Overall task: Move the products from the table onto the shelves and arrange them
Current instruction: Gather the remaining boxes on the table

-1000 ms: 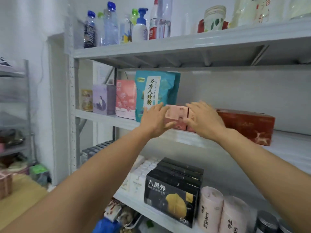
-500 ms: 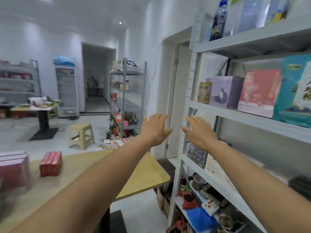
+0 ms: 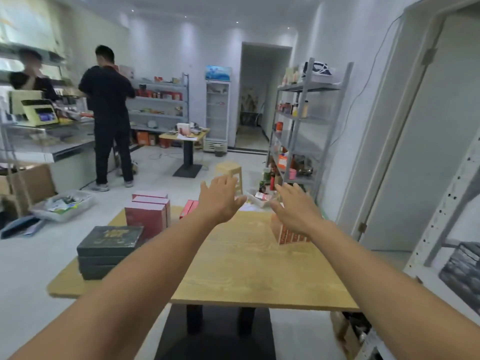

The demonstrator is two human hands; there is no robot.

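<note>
A wooden table [image 3: 246, 268] stands in front of me. On its left lies a stack of dark flat boxes [image 3: 109, 252]. Behind them stand pink and red boxes [image 3: 148, 216], and a small red box [image 3: 187, 208] lies at the far edge. An orange-and-white box [image 3: 284, 233] stands at the right, partly hidden by my right hand [image 3: 296, 207]. My left hand [image 3: 220, 198] hovers over the table's far side. Both hands are spread and hold nothing. The shelf unit [image 3: 441, 211] shows only at the right edge.
Two people [image 3: 109, 113] stand at a counter at the back left. A plastic stool [image 3: 230, 172] and a grey rack [image 3: 304, 126] stand beyond the table. A tray [image 3: 65, 206] and cardboard boxes lie on the floor at left. A second small table [image 3: 187, 141] stands further back.
My hands left the pink boxes on the shelf and came away empty. My view swung left from the shelves to the table, and both hands now reach over it.
</note>
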